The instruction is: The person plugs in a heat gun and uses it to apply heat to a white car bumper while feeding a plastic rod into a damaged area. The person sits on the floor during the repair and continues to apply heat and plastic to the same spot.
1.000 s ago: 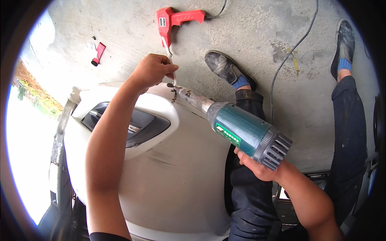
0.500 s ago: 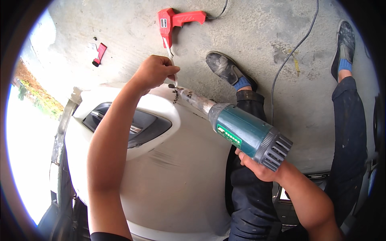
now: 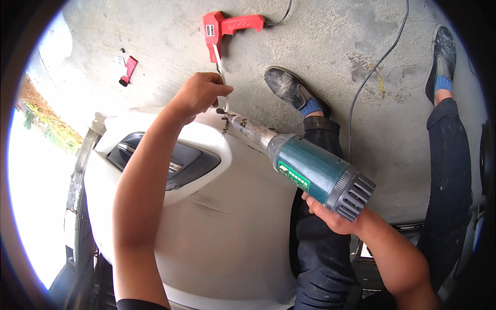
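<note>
My left hand [image 3: 200,95] pinches a thin white plastic strip [image 3: 220,66]. The strip's lower end meets the edge of a white car bumper [image 3: 227,237]. Underneath, my right hand [image 3: 338,219] grips a green hot-air gun [image 3: 310,165] by its body near the slotted grey end. Its scorched metal nozzle [image 3: 253,129] points up and left, with the tip at or very close to the foot of the strip. Dark wavy marks [image 3: 225,125] run along the bumper beside the tip. Most of the right fingers are hidden behind the gun.
A red pistol-shaped tool [image 3: 222,26] lies on the concrete floor beyond my left hand, its cord trailing away. Farther left is a small red-handled scraper-like piece [image 3: 129,70]. A black cable [image 3: 380,62] crosses the floor. My shoe [image 3: 289,85] rests right of the bumper's edge.
My left hand and the top of the strip have shifted very slightly; the strip leans a little more to the left. The hot-air gun stays almost in place.
</note>
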{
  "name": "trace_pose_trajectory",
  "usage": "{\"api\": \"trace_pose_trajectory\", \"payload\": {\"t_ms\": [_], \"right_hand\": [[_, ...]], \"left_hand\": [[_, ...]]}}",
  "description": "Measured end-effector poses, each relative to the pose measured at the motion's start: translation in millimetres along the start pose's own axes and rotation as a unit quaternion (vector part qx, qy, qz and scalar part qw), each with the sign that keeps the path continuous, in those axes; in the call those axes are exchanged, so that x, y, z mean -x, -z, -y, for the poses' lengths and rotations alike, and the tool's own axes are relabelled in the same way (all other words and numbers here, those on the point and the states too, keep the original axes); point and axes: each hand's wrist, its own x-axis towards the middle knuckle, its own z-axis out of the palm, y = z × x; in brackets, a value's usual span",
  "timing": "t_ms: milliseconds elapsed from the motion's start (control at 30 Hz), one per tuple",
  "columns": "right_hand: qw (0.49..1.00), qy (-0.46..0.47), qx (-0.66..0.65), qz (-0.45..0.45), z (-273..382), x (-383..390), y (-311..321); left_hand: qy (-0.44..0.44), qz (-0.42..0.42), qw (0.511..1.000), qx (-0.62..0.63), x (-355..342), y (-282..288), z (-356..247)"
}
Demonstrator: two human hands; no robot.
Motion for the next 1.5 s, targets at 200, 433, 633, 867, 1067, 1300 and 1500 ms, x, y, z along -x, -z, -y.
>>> {"api": "trace_pose_trajectory", "payload": {"t_ms": [200,433,633,867,1067,1300,1500], "right_hand": [[0.993,0.079,0.079,-0.031,-10,3,-4],[0.983,0.104,0.138,-0.064,-15,5,-8],[0.976,0.115,0.173,-0.069,-15,5,-8],[0.977,0.124,0.161,-0.065,-17,6,-7],[0.986,0.094,0.132,-0.046,-12,7,-3],[0.996,0.027,0.070,-0.043,-9,7,-1],[0.992,0.066,0.101,-0.025,-2,-1,8]], "left_hand": [[-0.013,-0.019,0.999,0.042,10,-3,-11],[0.032,0.013,0.995,0.090,5,1,-5],[0.032,0.031,0.995,0.086,8,5,-11],[-0.031,-0.027,0.999,0.021,12,0,-20],[-0.069,-0.080,0.989,0.107,4,-6,-12],[-0.122,-0.154,0.980,-0.019,-2,-2,-2],[-0.085,-0.108,0.988,0.078,5,-3,-12]]}}
